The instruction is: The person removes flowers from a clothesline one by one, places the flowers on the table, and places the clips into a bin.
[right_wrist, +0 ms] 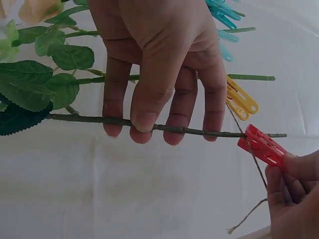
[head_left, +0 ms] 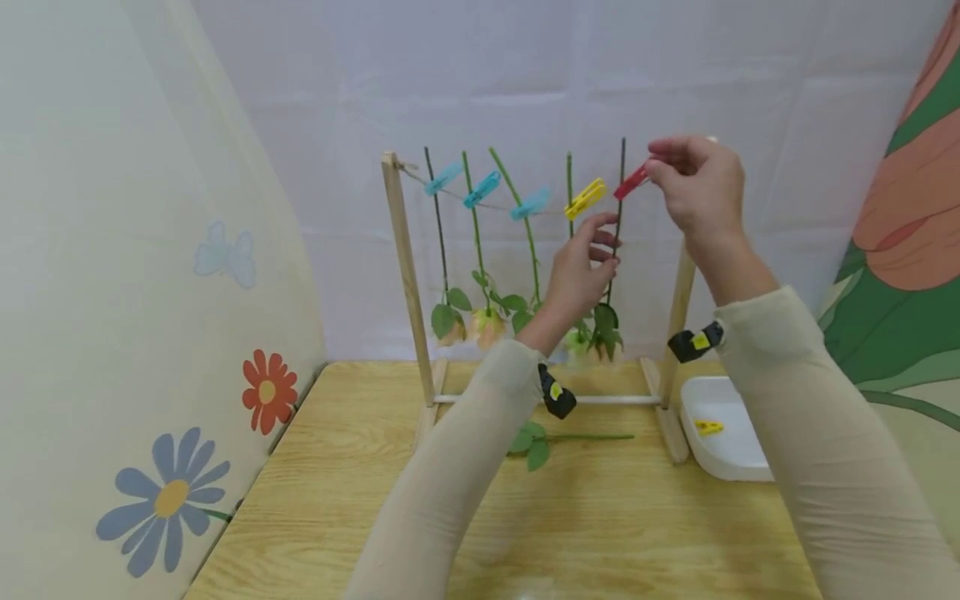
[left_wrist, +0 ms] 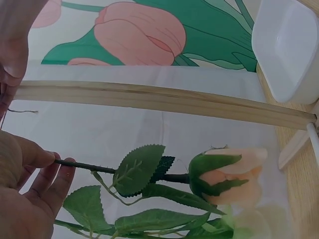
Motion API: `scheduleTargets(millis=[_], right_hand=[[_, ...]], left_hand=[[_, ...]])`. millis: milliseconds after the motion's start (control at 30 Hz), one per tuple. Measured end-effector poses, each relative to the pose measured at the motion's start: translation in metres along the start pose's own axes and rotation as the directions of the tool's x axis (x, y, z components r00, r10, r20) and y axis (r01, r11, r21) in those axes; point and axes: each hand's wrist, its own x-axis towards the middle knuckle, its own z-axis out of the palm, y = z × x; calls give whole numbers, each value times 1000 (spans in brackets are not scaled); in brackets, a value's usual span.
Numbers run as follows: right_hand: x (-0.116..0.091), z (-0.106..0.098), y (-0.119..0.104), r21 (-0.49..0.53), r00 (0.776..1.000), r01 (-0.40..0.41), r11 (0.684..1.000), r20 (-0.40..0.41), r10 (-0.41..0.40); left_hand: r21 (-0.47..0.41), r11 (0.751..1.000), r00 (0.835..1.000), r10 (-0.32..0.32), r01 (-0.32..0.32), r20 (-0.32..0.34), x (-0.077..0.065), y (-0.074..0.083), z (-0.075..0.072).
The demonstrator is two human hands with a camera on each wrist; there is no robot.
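Note:
My left hand (head_left: 583,265) pinches the dark stem of an upside-down rose (left_wrist: 229,174) between thumb and fingers. At the upper end of that stem, my right hand (head_left: 701,187) pinches the handles of a red clothespin (right_wrist: 264,146). Its jaws overlap the stem and the twine (right_wrist: 255,162) in the right wrist view. To the left along the same line, a yellow clothespin (head_left: 585,199) and three blue ones, such as the middle clothespin (head_left: 482,191), each stand at another rose stem. Blossoms of these roses hang downward, some partly hidden behind my left arm.
A wooden frame (head_left: 408,283) carries the twine between two posts. On the table (head_left: 300,500), a loose stem with leaves (head_left: 537,442) lies in front of the frame's white bar (head_left: 615,400). A white basin (head_left: 723,467) at the right contains a yellow clothespin (head_left: 708,427).

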Motion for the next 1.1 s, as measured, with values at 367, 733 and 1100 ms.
scheduleTargets(millis=[367,733,1100], right_hand=[[-4,-7,1,215,988,112,970,-132,-85],[-13,-31,17,431,990,124,894,1,-138],[-27,-47,38,632,983,88,770,70,-170]], left_hand=[[2,1000,1000,27,-27,-14,-5,-1,-1],[-35,996,996,86,-85,16,-16,5,-6],[-49,990,982,138,-132,132,-39,12,-14]])
